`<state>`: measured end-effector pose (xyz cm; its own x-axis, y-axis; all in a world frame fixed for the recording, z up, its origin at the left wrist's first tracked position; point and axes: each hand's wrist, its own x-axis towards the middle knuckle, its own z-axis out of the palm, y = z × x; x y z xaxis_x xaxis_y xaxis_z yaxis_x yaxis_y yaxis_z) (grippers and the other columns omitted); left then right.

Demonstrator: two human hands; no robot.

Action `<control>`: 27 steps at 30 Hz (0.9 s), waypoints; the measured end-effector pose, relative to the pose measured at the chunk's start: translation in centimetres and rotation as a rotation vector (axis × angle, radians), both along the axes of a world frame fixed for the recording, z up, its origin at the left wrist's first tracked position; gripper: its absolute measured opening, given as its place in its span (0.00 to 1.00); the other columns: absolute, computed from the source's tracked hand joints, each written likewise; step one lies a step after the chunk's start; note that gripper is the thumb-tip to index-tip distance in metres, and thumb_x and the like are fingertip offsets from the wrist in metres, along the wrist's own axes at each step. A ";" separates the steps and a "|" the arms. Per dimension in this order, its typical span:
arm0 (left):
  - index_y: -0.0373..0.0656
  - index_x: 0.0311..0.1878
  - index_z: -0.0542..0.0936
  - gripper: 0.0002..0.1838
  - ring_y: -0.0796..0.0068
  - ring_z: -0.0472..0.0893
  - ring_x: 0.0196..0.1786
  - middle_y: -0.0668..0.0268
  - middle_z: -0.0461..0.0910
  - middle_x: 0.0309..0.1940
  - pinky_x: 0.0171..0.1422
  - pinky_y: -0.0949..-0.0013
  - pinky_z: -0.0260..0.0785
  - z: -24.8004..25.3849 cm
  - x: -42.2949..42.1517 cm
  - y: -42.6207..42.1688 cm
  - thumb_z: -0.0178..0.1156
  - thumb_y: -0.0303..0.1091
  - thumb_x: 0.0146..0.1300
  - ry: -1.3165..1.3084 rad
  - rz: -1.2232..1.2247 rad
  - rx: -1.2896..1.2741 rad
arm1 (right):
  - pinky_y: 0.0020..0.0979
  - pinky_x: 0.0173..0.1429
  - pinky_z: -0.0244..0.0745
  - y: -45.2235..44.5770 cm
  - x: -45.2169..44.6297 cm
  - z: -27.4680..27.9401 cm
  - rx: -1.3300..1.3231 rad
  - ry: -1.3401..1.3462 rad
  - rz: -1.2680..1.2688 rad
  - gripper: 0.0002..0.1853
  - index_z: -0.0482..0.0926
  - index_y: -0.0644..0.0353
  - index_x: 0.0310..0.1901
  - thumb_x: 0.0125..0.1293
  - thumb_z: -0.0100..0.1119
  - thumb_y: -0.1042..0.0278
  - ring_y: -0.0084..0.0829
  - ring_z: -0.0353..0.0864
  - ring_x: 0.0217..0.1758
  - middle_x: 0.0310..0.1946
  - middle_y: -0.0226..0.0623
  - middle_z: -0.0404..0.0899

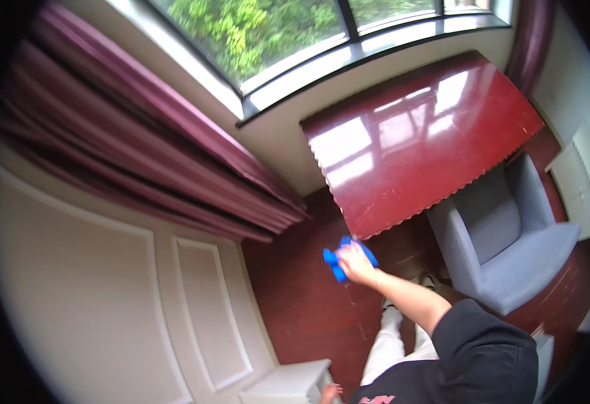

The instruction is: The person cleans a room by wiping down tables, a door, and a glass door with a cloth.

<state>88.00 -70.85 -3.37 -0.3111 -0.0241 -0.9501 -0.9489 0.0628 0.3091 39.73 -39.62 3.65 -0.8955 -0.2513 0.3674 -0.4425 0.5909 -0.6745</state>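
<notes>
My right hand (355, 264) is closed around a bunched blue cloth (338, 271), which sticks out on both sides of the fingers. It is at the near left corner of the glossy red table (429, 161), where the cloth reaches the scalloped edge. Down at the bottom of the view, my left hand (332, 392) shows only in part, beside a white cabinet (295, 380). Its fingers look loosely apart, with nothing visible in them.
A grey armchair (510, 249) stands against the table's near side. Purple curtains (153, 148) hang on the left, beside a window (274, 40) behind the table. A panelled wall (86, 269) borders the dark red floor (301, 303). My feet are left of the chair.
</notes>
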 end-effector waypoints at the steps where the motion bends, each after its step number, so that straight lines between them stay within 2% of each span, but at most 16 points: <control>1: 0.36 0.48 0.81 0.17 0.67 0.86 0.32 0.58 0.87 0.38 0.32 0.65 0.79 0.2 -1.1 -0.1 0.48 0.40 0.76 0.029 -0.047 -0.026 | 0.52 0.63 0.69 0.3 3.9 0.5 -0.028 -0.192 0.052 0.13 0.78 0.60 0.48 0.68 0.56 0.63 0.55 0.77 0.56 0.46 0.50 0.82; 2: 0.36 0.48 0.81 0.17 0.68 0.86 0.33 0.58 0.87 0.38 0.32 0.66 0.79 0.3 -2.6 0.2 0.48 0.39 0.76 0.051 -0.092 -0.067 | 0.48 0.55 0.75 0.4 7.3 -1.4 -0.181 -0.551 0.069 0.14 0.78 0.62 0.48 0.72 0.51 0.60 0.56 0.81 0.49 0.41 0.52 0.83; 4: 0.37 0.48 0.81 0.16 0.68 0.86 0.34 0.58 0.87 0.38 0.34 0.66 0.79 0.1 -5.6 2.3 0.49 0.39 0.76 0.093 -0.198 -0.124 | 0.44 0.48 0.79 3.2 15.5 -6.1 -0.518 -0.887 0.046 0.18 0.81 0.62 0.41 0.74 0.50 0.54 0.39 0.86 0.41 0.39 0.42 0.86; 5: 0.37 0.48 0.81 0.16 0.69 0.86 0.34 0.58 0.87 0.39 0.35 0.66 0.79 -0.2 -7.7 3.5 0.49 0.39 0.76 0.119 -0.258 -0.144 | 0.41 0.49 0.80 6.5 19.4 -2.6 -0.959 -1.419 -0.157 0.18 0.84 0.58 0.41 0.74 0.52 0.52 0.31 0.85 0.40 0.40 0.34 0.87; 6: 0.37 0.48 0.81 0.16 0.69 0.86 0.35 0.58 0.86 0.39 0.35 0.67 0.79 0.0 -10.2 4.7 0.49 0.39 0.76 0.142 -0.321 -0.160 | 0.38 0.51 0.81 9.1 23.8 -8.2 -1.446 -1.698 0.005 0.17 0.85 0.57 0.45 0.74 0.53 0.53 0.31 0.86 0.40 0.42 0.35 0.87; 8: 0.36 0.45 0.81 0.13 0.70 0.85 0.34 0.57 0.86 0.36 0.38 0.68 0.79 -0.2 -16.0 8.4 0.51 0.35 0.75 0.289 -0.394 -0.122 | 0.41 0.54 0.81 17.4 32.9 -12.8 -1.519 -1.736 -0.041 0.20 0.84 0.56 0.49 0.74 0.50 0.49 0.35 0.87 0.44 0.47 0.39 0.87; 10: 0.34 0.43 0.80 0.12 0.70 0.85 0.33 0.57 0.85 0.34 0.36 0.69 0.79 1.6 -22.0 12.2 0.50 0.32 0.73 0.451 -0.479 -0.058 | 0.42 0.62 0.78 25.3 41.1 -15.9 -1.320 -1.758 -0.259 0.24 0.81 0.62 0.54 0.74 0.51 0.47 0.36 0.87 0.49 0.53 0.42 0.85; 16: 0.34 0.46 0.80 0.13 0.69 0.85 0.31 0.57 0.85 0.32 0.34 0.69 0.79 6.8 -26.1 28.4 0.46 0.29 0.70 0.641 -0.596 -0.072 | 0.42 0.62 0.78 43.7 61.6 -1.1 -1.607 -1.205 -0.839 0.25 0.82 0.61 0.55 0.73 0.52 0.47 0.35 0.87 0.49 0.52 0.42 0.85; 17: 0.43 0.41 0.82 0.14 0.81 0.75 0.27 0.70 0.79 0.27 0.29 0.74 0.69 15.1 -20.5 34.9 0.45 0.32 0.75 0.583 -0.545 -0.030 | 0.42 0.62 0.78 46.0 65.0 1.6 -1.643 -1.110 -0.923 0.25 0.82 0.61 0.55 0.73 0.52 0.46 0.35 0.87 0.49 0.52 0.42 0.85; 18: 0.47 0.40 0.80 0.09 0.83 0.73 0.25 0.72 0.77 0.26 0.26 0.77 0.65 13.0 -17.9 37.2 0.51 0.36 0.72 0.615 -0.538 0.052 | 0.43 0.62 0.78 48.2 69.5 3.0 -1.675 -1.016 -0.995 0.25 0.82 0.61 0.55 0.73 0.52 0.46 0.35 0.87 0.49 0.52 0.42 0.85; 19: 0.46 0.50 0.80 0.15 0.81 0.78 0.30 0.69 0.82 0.34 0.28 0.77 0.69 10.8 -16.0 40.3 0.49 0.45 0.77 0.491 -0.669 0.050 | 0.43 0.62 0.78 47.8 76.2 1.6 -1.702 -0.915 -1.071 0.25 0.82 0.61 0.55 0.73 0.52 0.46 0.35 0.87 0.49 0.52 0.42 0.85; 21: 0.37 0.49 0.80 0.15 0.67 0.86 0.34 0.57 0.86 0.34 0.36 0.65 0.79 5.8 -10.8 47.3 0.46 0.33 0.71 0.281 -1.030 0.021 | 0.43 0.62 0.78 48.4 82.3 2.0 -1.783 -0.653 -1.233 0.24 0.82 0.60 0.53 0.72 0.53 0.47 0.36 0.86 0.48 0.50 0.42 0.86; 22: 0.38 0.51 0.80 0.17 0.64 0.87 0.42 0.56 0.86 0.39 0.43 0.61 0.78 4.0 -7.7 50.7 0.49 0.39 0.71 0.241 -1.346 -0.077 | 0.43 0.61 0.79 47.1 86.4 1.5 -1.837 -0.504 -1.310 0.23 0.83 0.60 0.51 0.72 0.54 0.47 0.36 0.86 0.48 0.48 0.43 0.86; 24: 0.39 0.52 0.81 0.19 0.65 0.85 0.48 0.57 0.86 0.43 0.50 0.63 0.76 3.2 -1.3 58.6 0.51 0.43 0.71 0.339 -2.018 -0.015 | 0.44 0.61 0.80 44.6 93.0 0.6 -2.295 -0.135 -1.031 0.23 0.84 0.59 0.50 0.71 0.55 0.45 0.35 0.86 0.49 0.48 0.40 0.86; 26: 0.42 0.47 0.83 0.17 0.73 0.81 0.41 0.64 0.83 0.35 0.45 0.68 0.75 3.6 4.5 65.8 0.52 0.44 0.71 0.758 -2.149 0.495 | 0.44 0.52 0.81 41.0 97.0 3.0 -2.286 0.188 -1.073 0.17 0.82 0.54 0.39 0.71 0.54 0.49 0.37 0.83 0.41 0.37 0.37 0.84; 27: 0.41 0.48 0.82 0.17 0.73 0.82 0.41 0.64 0.83 0.36 0.46 0.68 0.75 4.5 7.2 69.4 0.52 0.43 0.72 0.727 -2.103 0.603 | 0.44 0.48 0.81 39.3 97.9 3.2 -2.307 0.346 -1.023 0.15 0.81 0.52 0.34 0.71 0.54 0.50 0.36 0.82 0.37 0.32 0.35 0.82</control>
